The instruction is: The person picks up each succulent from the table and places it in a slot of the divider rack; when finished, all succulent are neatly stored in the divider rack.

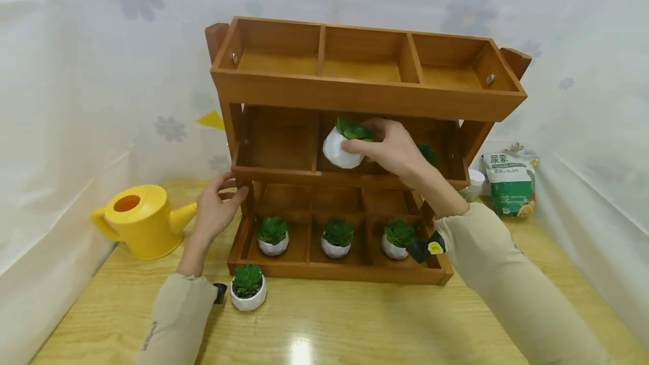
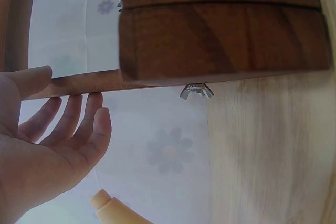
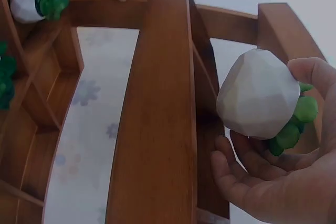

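White and many-sided, the pot (image 1: 341, 150) is in the right hand (image 1: 394, 148), raised at the opening of the wooden shelf's (image 1: 355, 93) middle tier. Its thumb lies across the side of the pot while the other fingers curl round from the far side, so the grip is firm on the pot itself, with the green leaves (image 1: 353, 129) close to the palm.

From those fingers the pot sticks out to the person's left. It is tilted: the line from base to leaves runs up and to the right, the base pointing down and left. That tilt, against the level front rail of the tier, seems the relation that matters most. The pot shows in front of the central compartment, just right of the left divider (image 1: 315, 137); whether it is past the rail, I cannot tell.

The right hand is by far the nearer. Well to the left and lower, the left hand (image 1: 219, 207) holds the shelf's side frame between thumb and fingers, near the yellow watering can (image 1: 147, 227) on the counter (image 1: 355, 325).
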A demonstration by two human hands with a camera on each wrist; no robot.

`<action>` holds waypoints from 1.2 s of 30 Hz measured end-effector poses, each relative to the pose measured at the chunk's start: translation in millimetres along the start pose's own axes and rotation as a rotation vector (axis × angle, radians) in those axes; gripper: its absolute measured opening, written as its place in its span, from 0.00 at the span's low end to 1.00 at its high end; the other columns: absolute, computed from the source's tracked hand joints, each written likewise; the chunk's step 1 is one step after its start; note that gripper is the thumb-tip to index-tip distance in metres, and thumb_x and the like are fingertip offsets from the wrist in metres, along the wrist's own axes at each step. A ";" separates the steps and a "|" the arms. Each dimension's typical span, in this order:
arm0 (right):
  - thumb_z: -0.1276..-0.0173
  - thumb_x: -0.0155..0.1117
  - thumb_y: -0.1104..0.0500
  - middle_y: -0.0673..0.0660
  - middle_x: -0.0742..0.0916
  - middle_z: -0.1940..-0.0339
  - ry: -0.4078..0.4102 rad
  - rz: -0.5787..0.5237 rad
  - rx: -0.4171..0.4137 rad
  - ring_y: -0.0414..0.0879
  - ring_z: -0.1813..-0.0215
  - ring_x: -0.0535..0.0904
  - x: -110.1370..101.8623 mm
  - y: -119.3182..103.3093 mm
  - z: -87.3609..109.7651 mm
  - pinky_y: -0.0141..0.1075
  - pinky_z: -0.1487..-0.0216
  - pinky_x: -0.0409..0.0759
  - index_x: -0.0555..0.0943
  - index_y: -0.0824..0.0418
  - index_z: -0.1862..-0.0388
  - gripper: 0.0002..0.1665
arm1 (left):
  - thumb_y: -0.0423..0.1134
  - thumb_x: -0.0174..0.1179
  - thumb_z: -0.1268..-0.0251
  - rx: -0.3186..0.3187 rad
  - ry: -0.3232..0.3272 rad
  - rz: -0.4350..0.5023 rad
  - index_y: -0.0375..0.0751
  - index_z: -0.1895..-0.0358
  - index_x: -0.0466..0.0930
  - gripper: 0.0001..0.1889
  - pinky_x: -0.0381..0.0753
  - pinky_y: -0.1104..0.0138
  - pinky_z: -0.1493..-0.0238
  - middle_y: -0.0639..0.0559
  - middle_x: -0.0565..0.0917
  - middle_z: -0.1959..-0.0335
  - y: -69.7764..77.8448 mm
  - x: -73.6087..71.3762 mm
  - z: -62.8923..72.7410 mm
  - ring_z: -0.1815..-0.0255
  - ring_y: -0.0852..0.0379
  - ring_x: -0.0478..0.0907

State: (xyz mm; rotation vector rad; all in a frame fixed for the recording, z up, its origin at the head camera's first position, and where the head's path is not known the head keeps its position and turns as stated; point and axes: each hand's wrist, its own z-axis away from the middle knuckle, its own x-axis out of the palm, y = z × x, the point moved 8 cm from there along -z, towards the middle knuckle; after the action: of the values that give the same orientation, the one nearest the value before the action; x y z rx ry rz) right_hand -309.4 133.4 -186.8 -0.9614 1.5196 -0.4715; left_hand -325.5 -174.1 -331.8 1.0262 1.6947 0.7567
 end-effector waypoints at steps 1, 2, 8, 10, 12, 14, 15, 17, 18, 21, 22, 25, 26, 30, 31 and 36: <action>0.38 0.66 0.46 0.59 0.82 0.52 0.004 0.013 -0.003 0.52 0.56 0.77 -1.7 -0.6 -2.9 0.44 0.58 0.78 0.76 0.63 0.42 0.31 | 0.39 0.57 0.31 -0.004 0.002 0.001 0.33 0.33 0.66 0.26 0.77 0.46 0.48 0.31 0.76 0.44 0.8 -0.4 -0.5 0.49 0.34 0.77; 0.38 0.66 0.46 0.60 0.81 0.49 0.008 0.025 -0.001 0.53 0.53 0.77 -3.0 -0.6 -5.6 0.45 0.55 0.77 0.75 0.63 0.41 0.32 | 0.39 0.57 0.31 -0.002 0.007 0.000 0.33 0.33 0.66 0.26 0.77 0.46 0.48 0.31 0.76 0.44 1.4 -0.9 -1.0 0.49 0.34 0.77; 0.41 0.69 0.45 0.58 0.72 0.32 0.020 0.124 0.026 0.54 0.34 0.68 -5.1 3.6 -22.5 0.50 0.38 0.70 0.66 0.57 0.29 0.44 | 0.38 0.58 0.32 0.010 0.016 -0.003 0.33 0.34 0.67 0.26 0.77 0.46 0.48 0.31 0.76 0.45 2.8 -1.3 -2.3 0.49 0.34 0.77; 0.42 0.69 0.44 0.58 0.72 0.33 0.022 0.167 0.014 0.54 0.34 0.68 -3.7 3.3 -28.7 0.50 0.38 0.70 0.66 0.56 0.29 0.45 | 0.38 0.58 0.32 0.012 0.017 -0.001 0.32 0.34 0.67 0.25 0.77 0.46 0.47 0.31 0.76 0.45 2.8 -1.2 -1.5 0.49 0.34 0.77; 0.44 0.70 0.44 0.59 0.73 0.34 0.030 0.204 -0.008 0.54 0.35 0.69 -2.3 2.4 -34.1 0.49 0.38 0.70 0.66 0.57 0.30 0.45 | 0.38 0.58 0.32 0.016 0.019 0.000 0.32 0.34 0.68 0.25 0.77 0.46 0.47 0.30 0.76 0.45 2.9 -1.2 -0.7 0.49 0.34 0.77; 0.45 0.71 0.44 0.59 0.74 0.35 0.036 0.230 -0.027 0.55 0.35 0.69 -1.0 1.8 -38.4 0.49 0.38 0.70 0.67 0.58 0.30 0.46 | 0.37 0.58 0.32 0.018 0.023 -0.001 0.32 0.34 0.68 0.25 0.77 0.46 0.47 0.30 0.76 0.45 2.4 -1.5 -0.1 0.49 0.34 0.77; 0.45 0.71 0.45 0.59 0.73 0.34 0.041 0.241 -0.037 0.55 0.35 0.69 -0.6 1.8 -40.3 0.49 0.38 0.70 0.66 0.58 0.30 0.47 | 0.37 0.58 0.32 0.018 0.026 -0.001 0.32 0.34 0.68 0.25 0.77 0.46 0.47 0.30 0.76 0.45 2.3 -1.7 0.1 0.49 0.34 0.77; 0.46 0.72 0.45 0.59 0.72 0.33 0.046 0.254 -0.048 0.55 0.34 0.68 0.1 2.3 -43.0 0.50 0.36 0.68 0.64 0.58 0.28 0.49 | 0.37 0.58 0.32 0.018 0.027 -0.001 0.33 0.34 0.68 0.25 0.77 0.46 0.48 0.30 0.76 0.45 1.9 -1.6 -0.1 0.50 0.34 0.77; 0.46 0.72 0.46 0.59 0.71 0.32 0.046 0.258 -0.052 0.56 0.33 0.67 0.6 2.9 -44.4 0.50 0.35 0.67 0.64 0.58 0.28 0.49 | 0.37 0.58 0.32 0.018 0.029 -0.001 0.33 0.34 0.68 0.25 0.77 0.46 0.48 0.30 0.76 0.45 2.0 -1.7 -0.2 0.50 0.34 0.77; 0.46 0.72 0.46 0.59 0.69 0.31 0.045 0.279 -0.066 0.56 0.32 0.65 2.2 3.5 -47.7 0.50 0.33 0.65 0.63 0.58 0.27 0.50 | 0.36 0.58 0.32 0.019 0.029 -0.001 0.33 0.34 0.68 0.25 0.78 0.46 0.49 0.31 0.76 0.45 1.8 -1.6 -0.7 0.50 0.34 0.77; 0.46 0.72 0.46 0.59 0.69 0.30 0.044 0.286 -0.069 0.56 0.32 0.65 2.8 3.5 -48.6 0.51 0.33 0.64 0.63 0.58 0.27 0.50 | 0.36 0.58 0.32 0.019 0.027 -0.002 0.33 0.34 0.68 0.25 0.78 0.46 0.49 0.31 0.76 0.45 1.4 -1.6 -0.8 0.50 0.34 0.77; 0.47 0.73 0.47 0.60 0.68 0.30 0.040 0.296 -0.066 0.57 0.31 0.63 4.6 3.9 -50.4 0.51 0.33 0.63 0.62 0.58 0.27 0.50 | 0.36 0.58 0.32 0.017 0.027 -0.004 0.33 0.34 0.68 0.25 0.78 0.46 0.49 0.31 0.76 0.45 0.1 -1.3 -0.9 0.50 0.34 0.77; 0.47 0.73 0.47 0.59 0.69 0.30 0.036 0.299 -0.059 0.57 0.31 0.63 5.4 4.4 -50.6 0.51 0.32 0.63 0.62 0.58 0.27 0.51 | 0.36 0.58 0.32 0.015 0.028 -0.005 0.33 0.34 0.68 0.25 0.78 0.46 0.49 0.31 0.76 0.45 -0.9 -1.2 -0.9 0.50 0.34 0.77; 0.47 0.74 0.47 0.60 0.68 0.30 0.007 0.330 -0.026 0.58 0.29 0.59 8.7 8.1 -50.8 0.52 0.32 0.62 0.64 0.60 0.29 0.49 | 0.37 0.58 0.32 0.014 0.025 -0.009 0.32 0.34 0.68 0.25 0.78 0.46 0.49 0.30 0.76 0.45 -2.0 0.2 -0.8 0.50 0.34 0.77; 0.47 0.74 0.47 0.60 0.68 0.30 0.000 0.342 -0.020 0.58 0.29 0.59 9.4 8.9 -50.5 0.52 0.32 0.62 0.65 0.60 0.29 0.49 | 0.37 0.58 0.32 0.012 0.021 -0.010 0.32 0.34 0.68 0.25 0.78 0.46 0.49 0.30 0.76 0.45 -1.9 0.7 -0.9 0.50 0.34 0.77; 0.49 0.75 0.48 0.58 0.72 0.33 -0.019 0.364 -0.051 0.57 0.31 0.62 11.6 6.5 -49.6 0.51 0.33 0.64 0.69 0.60 0.32 0.46 | 0.38 0.58 0.32 0.013 0.020 -0.012 0.33 0.34 0.68 0.25 0.78 0.46 0.49 0.31 0.77 0.45 0.1 1.6 -1.1 0.50 0.34 0.77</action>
State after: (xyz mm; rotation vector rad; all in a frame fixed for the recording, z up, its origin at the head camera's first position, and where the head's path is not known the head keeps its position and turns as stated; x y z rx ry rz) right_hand -357.9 116.6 -188.9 -0.7033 1.6516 -0.1630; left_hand -326.7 -172.6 -332.0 1.0194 1.7234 0.7508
